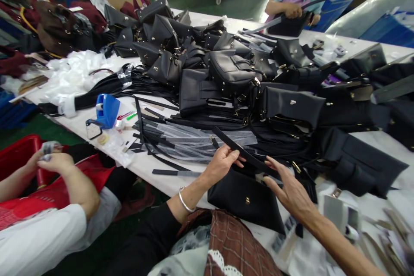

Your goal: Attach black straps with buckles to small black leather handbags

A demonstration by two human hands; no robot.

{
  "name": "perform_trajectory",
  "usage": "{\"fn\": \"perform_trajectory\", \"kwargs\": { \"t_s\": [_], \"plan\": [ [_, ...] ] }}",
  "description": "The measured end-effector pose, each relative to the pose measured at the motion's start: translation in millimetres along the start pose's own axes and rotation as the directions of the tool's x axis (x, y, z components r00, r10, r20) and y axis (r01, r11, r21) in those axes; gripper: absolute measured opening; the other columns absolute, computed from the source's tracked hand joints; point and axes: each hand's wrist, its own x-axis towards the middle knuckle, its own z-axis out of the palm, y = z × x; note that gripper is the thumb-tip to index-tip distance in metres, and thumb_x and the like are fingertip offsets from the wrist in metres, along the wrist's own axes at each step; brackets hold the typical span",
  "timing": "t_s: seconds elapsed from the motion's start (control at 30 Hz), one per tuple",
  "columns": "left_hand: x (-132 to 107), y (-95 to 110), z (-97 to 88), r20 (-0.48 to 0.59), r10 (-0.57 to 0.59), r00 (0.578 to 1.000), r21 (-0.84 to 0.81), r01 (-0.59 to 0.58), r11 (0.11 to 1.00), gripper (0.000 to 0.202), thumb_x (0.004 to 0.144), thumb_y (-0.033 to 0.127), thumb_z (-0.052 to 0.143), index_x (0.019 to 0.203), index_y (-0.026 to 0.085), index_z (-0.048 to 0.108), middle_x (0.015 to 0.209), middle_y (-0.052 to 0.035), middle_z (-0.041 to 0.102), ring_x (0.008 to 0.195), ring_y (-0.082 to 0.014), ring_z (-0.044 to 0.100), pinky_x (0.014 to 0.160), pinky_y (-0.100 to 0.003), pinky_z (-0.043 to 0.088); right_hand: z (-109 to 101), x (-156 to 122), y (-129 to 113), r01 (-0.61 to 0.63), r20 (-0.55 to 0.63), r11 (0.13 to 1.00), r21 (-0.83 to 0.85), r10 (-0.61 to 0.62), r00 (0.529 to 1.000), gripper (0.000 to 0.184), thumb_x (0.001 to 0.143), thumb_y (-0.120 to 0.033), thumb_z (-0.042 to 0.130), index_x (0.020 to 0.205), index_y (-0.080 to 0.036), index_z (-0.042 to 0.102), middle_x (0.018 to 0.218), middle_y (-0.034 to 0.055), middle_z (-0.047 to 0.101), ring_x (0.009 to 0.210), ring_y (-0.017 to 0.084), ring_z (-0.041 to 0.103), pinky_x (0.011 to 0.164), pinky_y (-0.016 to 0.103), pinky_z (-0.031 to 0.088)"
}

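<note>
white worktop (pixel 152 168) runs across a factory floor, heaped with black bags (pixel 233 69) and loose straps (pixel 181 138). nearest the person lies a flat black bag (pixel 246 200), the landmark here. just above it a black strap (pixel 236 148) is pinched in the left hand (pixel 221 163), fingers closed on it; the right hand (pixel 289 189) hovers over the bag's right edge, fingers spread, gripping nothing. far left of the bag, a red basket (pixel 19 155), contents hidden by a co-worker's hands (pixel 48 159). the strap could snag on neighbouring straps and drag them along.
</note>
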Motion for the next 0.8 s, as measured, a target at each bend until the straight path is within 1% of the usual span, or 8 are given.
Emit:
{"fn": "perform_trajectory", "kwargs": {
  "t_s": [0.17,0.27,0.33,0.37,0.43,0.5,0.63,0.8],
  "plan": [
    [-5,-33,24.2,0.141,0.011,0.99,0.486,-0.079,0.871,0.023,0.09,0.028,0.045,0.09,0.015,0.064,0.086,-0.0073,0.068,0.071,-0.0163,0.061,0.068,-0.028,0.048,24,34,-53,-0.11,0.011,0.898,0.427,0.116,0.993,0.038,0.091,-0.045,0.05,0.118,-0.022,0.061,0.115,0.0099,0.067,0.103,0.024,0.063,0.094,0.039,0.049],
    [-8,-45,8.9,0.223,-0.058,0.973,0.585,-0.086,0.807,0.025,0.09,0.029,0.046,0.079,0.017,0.065,0.077,-0.0042,0.067,0.07,-0.0163,0.059,0.07,-0.028,0.045,35,41,-52,-0.208,0.111,0.82,0.534,0.175,0.978,0.032,0.088,-0.047,0.054,0.099,-0.02,0.068,0.093,0.0064,0.07,0.085,0.021,0.064,0.079,0.032,0.051],
    [-6,-50,-16.6,0.11,-0.077,0.991,0.564,0.002,0.826,0.02,0.088,0.031,0.052,0.078,0.019,0.065,0.077,-0.0018,0.067,0.073,-0.0167,0.061,0.074,-0.028,0.045,41,42,-37,-0.304,0.181,0.756,0.58,0.245,0.953,0.035,0.086,-0.051,0.056,0.093,-0.018,0.068,0.08,0.0041,0.067,0.068,0.016,0.06,0.065,0.028,0.048],
    [-3,-52,-32.0,-0.033,-0.063,0.997,0.544,0.071,0.836,0.015,0.086,0.031,0.056,0.079,0.02,0.065,0.079,-0.0015,0.067,0.077,-0.0174,0.061,0.078,-0.028,0.044,44,42,-28,-0.362,0.22,0.712,0.601,0.288,0.932,0.038,0.085,-0.054,0.056,0.091,-0.017,0.067,0.074,0.0026,0.065,0.059,0.013,0.056,0.056,0.026,0.045],
    [6,-59,-63.2,-0.354,-0.031,0.935,0.478,0.209,0.853,0.009,0.083,0.028,0.06,0.087,0.02,0.062,0.087,-0.0034,0.067,0.088,-0.0196,0.061,0.088,-0.032,0.043,50,41,-10,-0.478,0.314,0.606,0.635,0.363,0.877,0.045,0.082,-0.06,0.056,0.087,-0.016,0.065,0.062,-0.0013,0.057,0.044,0.008,0.043,0.044,0.023,0.033],
    [19,-69,-88.3,-0.492,-0.047,0.869,0.413,0.28,0.867,0.016,0.082,0.027,0.062,0.096,0.019,0.057,0.094,-0.0067,0.066,0.094,-0.0216,0.06,0.092,-0.036,0.042,58,41,4,-0.565,0.407,0.508,0.65,0.396,0.823,0.049,0.078,-0.063,0.057,0.087,-0.015,0.062,0.056,-0.0047,0.051,0.038,0.005,0.034,0.039,0.021,0.024],
    [45,-89,-104.2,-0.472,-0.196,0.859,0.244,0.341,0.908,0.031,0.08,0.037,0.068,0.099,0.016,0.054,0.079,-0.0068,0.066,0.079,-0.0221,0.064,0.08,-0.038,0.049,74,42,15,-0.646,0.525,0.417,0.639,0.376,0.763,0.053,0.073,-0.067,0.059,0.086,-0.016,0.058,0.05,-0.0077,0.047,0.035,0.003,0.029,0.038,0.019,0.019],
    [57,-98,-76.8,-0.275,-0.223,0.935,0.022,0.238,0.971,0.05,0.09,0.058,0.046,0.115,0.016,0.055,0.096,-0.0116,0.07,0.084,-0.0201,0.067,0.08,-0.035,0.051,78,33,8,-0.67,0.584,0.409,0.62,0.329,0.742,0.052,0.073,-0.066,0.062,0.083,-0.014,0.059,0.048,-0.0073,0.047,0.034,0.003,0.029,0.037,0.018,0.017]
  ]
}}
